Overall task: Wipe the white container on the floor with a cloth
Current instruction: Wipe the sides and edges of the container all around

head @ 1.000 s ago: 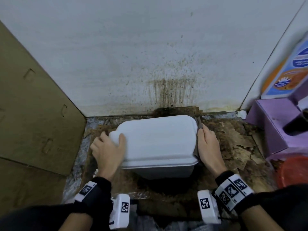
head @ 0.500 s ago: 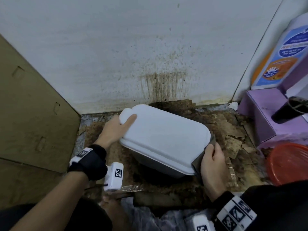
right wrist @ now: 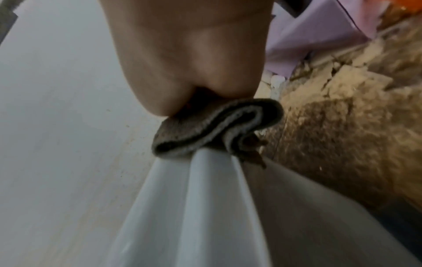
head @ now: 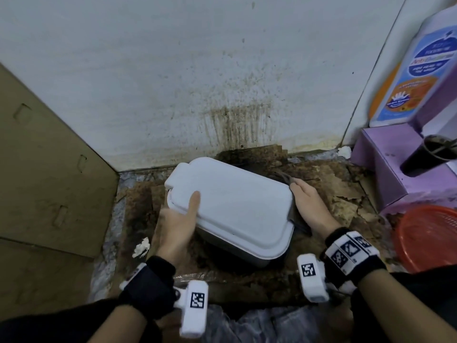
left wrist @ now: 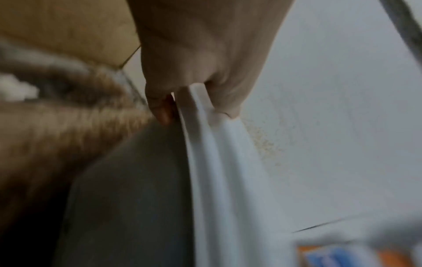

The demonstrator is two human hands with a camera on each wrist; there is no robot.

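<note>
The white container lies lid up and turned askew on the dirty floor. My left hand grips its near-left rim, the thumb lying on the lid and the fingers under the edge. In the left wrist view the fingers curl under the white rim. My right hand holds a grey cloth against the container's right rim. The right wrist view shows the cloth folded over the rim and pinched there by the right hand.
A stained white wall stands just behind the container. Brown cardboard leans at the left. At the right are a purple box, a large bottle and a red basket. A paper scrap lies near my left wrist.
The container has been turned askew on the floor. My left hand slid from its far-left corner to the near-left rim. My right hand ran the cloth along the right rim toward the wall.
</note>
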